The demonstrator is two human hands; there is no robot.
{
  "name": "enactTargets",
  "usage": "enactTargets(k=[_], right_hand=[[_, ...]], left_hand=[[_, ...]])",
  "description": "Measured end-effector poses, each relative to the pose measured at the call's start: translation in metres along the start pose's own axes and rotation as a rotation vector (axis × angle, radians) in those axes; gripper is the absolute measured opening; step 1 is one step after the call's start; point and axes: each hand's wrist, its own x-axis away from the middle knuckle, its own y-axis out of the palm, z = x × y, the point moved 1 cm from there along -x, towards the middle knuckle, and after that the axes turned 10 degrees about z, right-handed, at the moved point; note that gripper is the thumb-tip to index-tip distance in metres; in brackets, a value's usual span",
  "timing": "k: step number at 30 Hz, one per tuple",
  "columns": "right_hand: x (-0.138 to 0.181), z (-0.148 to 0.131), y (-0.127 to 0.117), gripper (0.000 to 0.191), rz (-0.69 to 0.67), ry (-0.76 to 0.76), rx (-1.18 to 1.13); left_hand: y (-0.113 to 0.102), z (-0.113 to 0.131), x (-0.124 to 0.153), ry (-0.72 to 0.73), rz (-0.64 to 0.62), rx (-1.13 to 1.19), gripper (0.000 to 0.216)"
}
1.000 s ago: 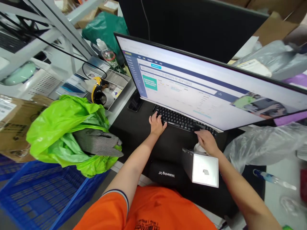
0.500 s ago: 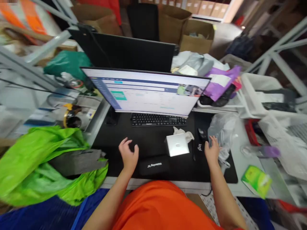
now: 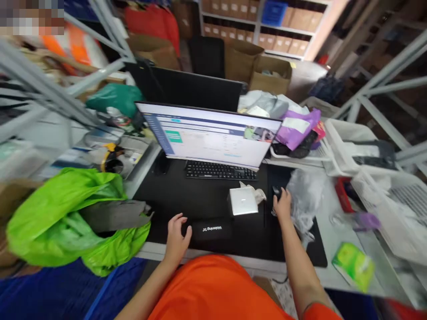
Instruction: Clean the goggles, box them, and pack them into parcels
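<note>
Right of the keyboard (image 3: 220,170), seemingly set there for easy reach, the mouse (image 3: 276,191) lies at the right hand (image 3: 283,206), whose grip I cannot tell, while the left hand (image 3: 176,235), grip released and empty, is at the keyboard's near left.

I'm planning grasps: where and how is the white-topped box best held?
Probably take the white-topped box by its left and right walls, from the near side: its top is flat, and pale crumpled material crowds its far right corner.

Warehouse, with shelves (image 3: 283,54) of boxes (image 3: 279,43)
</note>
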Motion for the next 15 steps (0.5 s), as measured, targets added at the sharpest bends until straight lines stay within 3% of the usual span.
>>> enactTargets(k=[4, 7, 11, 15], right_hand=[[-0.008, 0.010, 0.032, 0.071, -0.069, 0.032, -0.019], [-0.010, 0.021, 0.042, 0.075, -0.057, 0.037, -0.007], [-0.003, 0.031, 0.046, 0.067, 0.006, 0.000, -0.015], [0.002, 0.040, 0.054, 0.061, 0.088, -0.022, -0.012]], left_hand=[[-0.004, 0.010, 0.008, -0.017, -0.009, 0.004, 0.020], [-0.011, 0.012, 0.012, -0.039, -0.006, -0.021, 0.023], [-0.021, 0.005, 0.024, -0.043, -0.006, -0.090, 0.027], [-0.022, 0.001, 0.034, 0.077, -0.137, -0.162, 0.048]])
